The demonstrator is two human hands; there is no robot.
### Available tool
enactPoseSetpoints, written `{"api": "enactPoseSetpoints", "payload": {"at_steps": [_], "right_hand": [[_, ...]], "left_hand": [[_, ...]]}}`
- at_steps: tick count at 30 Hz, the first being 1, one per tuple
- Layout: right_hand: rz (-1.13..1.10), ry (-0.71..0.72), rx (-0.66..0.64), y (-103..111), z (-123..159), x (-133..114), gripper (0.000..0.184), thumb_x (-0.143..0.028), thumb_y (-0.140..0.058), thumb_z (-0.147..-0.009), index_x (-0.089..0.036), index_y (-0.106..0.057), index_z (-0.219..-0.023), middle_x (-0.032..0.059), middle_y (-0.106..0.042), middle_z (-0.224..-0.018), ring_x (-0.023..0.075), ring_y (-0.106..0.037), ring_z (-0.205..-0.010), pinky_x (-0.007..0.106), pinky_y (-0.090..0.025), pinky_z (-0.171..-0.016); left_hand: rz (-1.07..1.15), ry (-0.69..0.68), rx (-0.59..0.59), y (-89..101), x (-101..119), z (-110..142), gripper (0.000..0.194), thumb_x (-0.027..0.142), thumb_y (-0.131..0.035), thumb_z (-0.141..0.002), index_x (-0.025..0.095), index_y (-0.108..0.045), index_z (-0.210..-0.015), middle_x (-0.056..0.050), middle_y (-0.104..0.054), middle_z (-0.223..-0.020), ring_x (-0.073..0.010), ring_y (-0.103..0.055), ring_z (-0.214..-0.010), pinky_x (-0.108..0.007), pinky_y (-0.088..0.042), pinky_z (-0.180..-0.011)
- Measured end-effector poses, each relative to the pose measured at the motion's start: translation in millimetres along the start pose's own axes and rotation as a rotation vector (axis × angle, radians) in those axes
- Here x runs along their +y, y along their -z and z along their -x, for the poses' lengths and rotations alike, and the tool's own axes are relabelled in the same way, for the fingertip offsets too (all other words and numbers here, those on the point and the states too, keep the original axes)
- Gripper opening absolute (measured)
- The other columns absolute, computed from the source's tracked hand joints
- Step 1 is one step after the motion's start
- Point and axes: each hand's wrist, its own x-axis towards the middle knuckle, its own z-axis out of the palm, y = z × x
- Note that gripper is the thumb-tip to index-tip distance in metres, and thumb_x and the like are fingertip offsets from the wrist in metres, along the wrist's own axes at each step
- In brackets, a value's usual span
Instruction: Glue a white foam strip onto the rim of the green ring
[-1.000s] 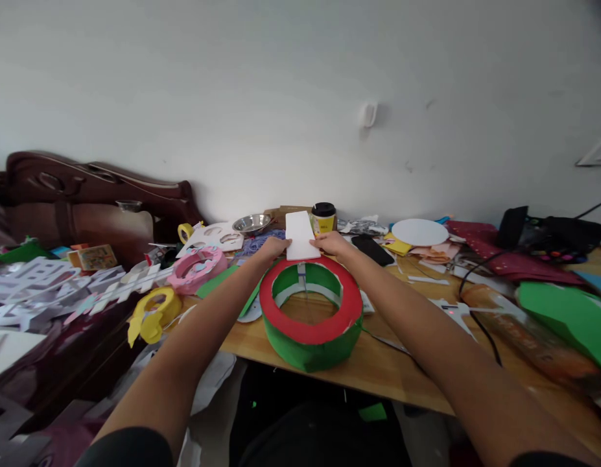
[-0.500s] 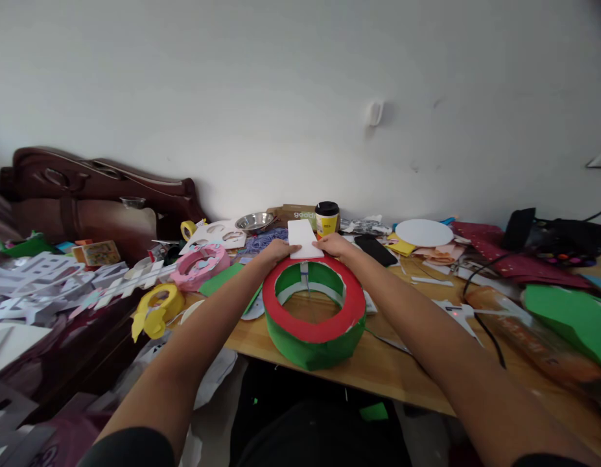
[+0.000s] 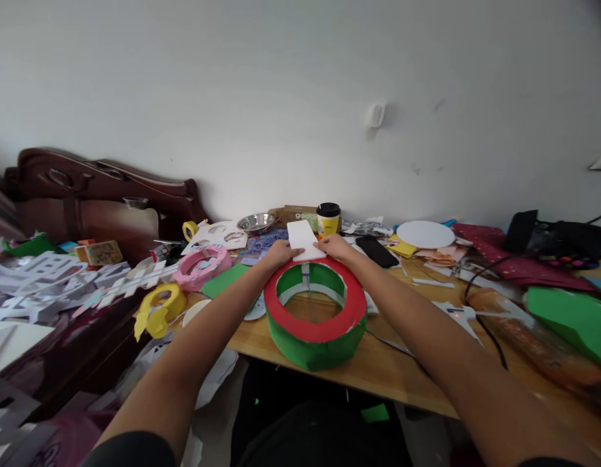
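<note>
A ring (image 3: 314, 331) with a red top and green sides rests near the front edge of the wooden table (image 3: 402, 383). At its far rim a white rectangular card (image 3: 303, 237) stands up, leaning back. My left hand (image 3: 282, 251) grips the card's lower left side, thumb on its front. On the lower right side, my right hand (image 3: 332, 245) does likewise with its thumb. The fingers behind the card and ring are hidden. Inside the ring, a pale strip (image 3: 305, 275) shows on the far wall.
Behind the card stand a yellow cup (image 3: 328, 224) with a black lid and a metal bowl (image 3: 255, 222). A phone (image 3: 377, 251) and a white disc (image 3: 425, 234) lie right. A glue gun (image 3: 460, 312) is further right. Yellow (image 3: 160, 308) and pink rings (image 3: 201, 266) sit left.
The view has shifted very slightly. Both hands stay on the white card, and the ring keeps its place on the table.
</note>
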Motion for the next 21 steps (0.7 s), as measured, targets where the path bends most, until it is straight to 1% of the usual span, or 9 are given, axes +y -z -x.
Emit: {"api": "enactPoseSetpoints", "payload": {"at_steps": [2, 4, 6, 8, 10, 12, 15, 18, 21], "right_hand": [[0.154, -0.011, 0.019, 2, 2, -3, 0.030, -0.037, -0.066, -0.097, -0.016, -0.065, -0.119, 0.0070, -0.067, -0.118, 0.0224, -0.067, -0.102, 0.043, -0.058, -0.089], [0.299, 0.025, 0.058, 3, 8, -9, 0.023, -0.029, -0.062, -0.099, -0.013, -0.066, -0.115, 0.0106, -0.067, -0.118, 0.0238, -0.065, -0.107, 0.045, -0.053, -0.095], [0.411, 0.121, 0.071, 1, 18, -17, 0.021, -0.022, -0.054, -0.102, -0.012, -0.068, -0.113, 0.0153, -0.066, -0.121, 0.0262, -0.059, -0.117, 0.044, -0.045, -0.103], [0.502, 0.243, 0.019, -3, 31, -24, 0.026, -0.019, -0.048, -0.102, -0.012, -0.071, -0.111, 0.0163, -0.066, -0.121, 0.0264, -0.057, -0.119, 0.038, -0.041, -0.105], [0.585, 0.337, -0.057, -10, 43, -30, 0.027, -0.016, -0.048, -0.100, -0.014, -0.073, -0.110, 0.0150, -0.068, -0.118, 0.0258, -0.058, -0.114, 0.035, -0.042, -0.100], [0.663, 0.383, -0.098, -16, 52, -32, 0.029, -0.011, -0.047, -0.098, -0.012, -0.073, -0.111, 0.0161, -0.067, -0.116, 0.0268, -0.059, -0.111, 0.035, -0.043, -0.094], [0.756, 0.401, -0.107, -20, 57, -34, 0.032, -0.008, -0.045, -0.096, -0.011, -0.073, -0.110, 0.0179, -0.066, -0.115, 0.0281, -0.059, -0.109, 0.035, -0.044, -0.088], [0.814, 0.400, -0.111, -18, 57, -35, 0.032, -0.008, -0.045, -0.095, -0.013, -0.073, -0.109, 0.0163, -0.066, -0.113, 0.0269, -0.060, -0.105, 0.033, -0.044, -0.082], [0.845, 0.401, -0.113, -16, 57, -38, 0.033, -0.011, -0.043, -0.098, -0.013, -0.072, -0.112, 0.0151, -0.066, -0.112, 0.0256, -0.061, -0.102, 0.032, -0.044, -0.079]], "left_hand": [[-0.009, -0.013, -0.001, 0.0, 0, 0, 0.028, 0.041, -0.076, -0.088, 0.014, -0.070, -0.089, -0.003, -0.073, -0.088, -0.0188, -0.069, -0.083, -0.039, -0.057, -0.084], [-0.010, -0.024, -0.007, -0.4, 0, 0, 0.028, 0.041, -0.076, -0.088, 0.013, -0.071, -0.089, -0.003, -0.073, -0.087, -0.0193, -0.070, -0.083, -0.039, -0.057, -0.084], [-0.005, -0.038, -0.014, -1.3, -1, 0, 0.027, 0.040, -0.075, -0.088, 0.013, -0.071, -0.090, -0.004, -0.073, -0.088, -0.0197, -0.070, -0.085, -0.040, -0.057, -0.085], [0.001, -0.050, -0.014, -2.4, -3, -1, 0.025, 0.038, -0.074, -0.090, 0.013, -0.071, -0.093, -0.004, -0.073, -0.091, -0.0201, -0.070, -0.088, -0.040, -0.057, -0.086], [0.001, -0.058, -0.010, -3.3, -4, -2, 0.024, 0.037, -0.073, -0.091, 0.013, -0.071, -0.095, -0.004, -0.073, -0.095, -0.0207, -0.070, -0.091, -0.041, -0.057, -0.088], [-0.003, -0.063, -0.003, -3.8, -5, -2, 0.024, 0.037, -0.072, -0.091, 0.013, -0.071, -0.095, -0.004, -0.073, -0.096, -0.0211, -0.070, -0.092, -0.041, -0.057, -0.088], [-0.012, -0.071, 0.002, -3.5, -5, -2, 0.025, 0.038, -0.073, -0.091, 0.013, -0.071, -0.093, -0.004, -0.073, -0.093, -0.0210, -0.070, -0.091, -0.041, -0.057, -0.088], [-0.023, -0.071, -0.003, -2.6, -3, -1, 0.026, 0.039, -0.073, -0.091, 0.013, -0.070, -0.092, -0.004, -0.073, -0.092, -0.0210, -0.070, -0.090, -0.041, -0.057, -0.087], [-0.037, -0.058, -0.011, -1.6, -1, 1, 0.026, 0.039, -0.072, -0.091, 0.013, -0.069, -0.092, -0.004, -0.072, -0.093, -0.0202, -0.070, -0.089, -0.040, -0.057, -0.085]]}}
